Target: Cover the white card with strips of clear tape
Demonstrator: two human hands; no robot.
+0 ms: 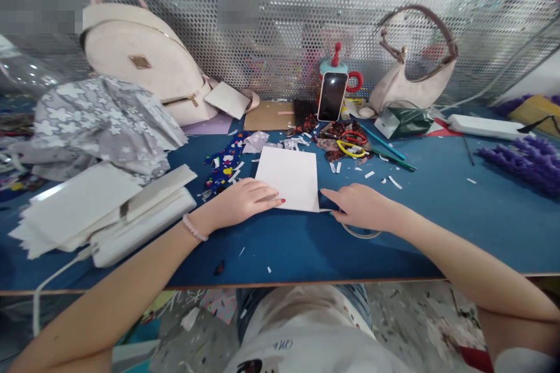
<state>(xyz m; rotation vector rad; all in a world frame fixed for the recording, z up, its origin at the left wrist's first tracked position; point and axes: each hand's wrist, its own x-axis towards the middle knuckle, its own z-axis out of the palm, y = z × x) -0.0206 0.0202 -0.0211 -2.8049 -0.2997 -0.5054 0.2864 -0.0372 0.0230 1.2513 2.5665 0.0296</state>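
Note:
A white sheet of card [291,178] lies flat on the blue table [437,227] in front of me. My left hand [245,201] rests palm down on the sheet's near left corner, fingers stretched out flat. My right hand [363,207] lies at the sheet's near right corner, index finger pointing at its edge, the other fingers curled over a roll of tape [361,232] that shows beneath the hand.
A stack of white card and a white box [109,215] sit at left beside grey star-print fabric [100,122]. At the back stand a pink backpack [144,58], a phone [331,96], a beige handbag [411,81]. Scissors and fabric scraps [347,143] lie behind the sheet. Purple fibres [525,163] lie right.

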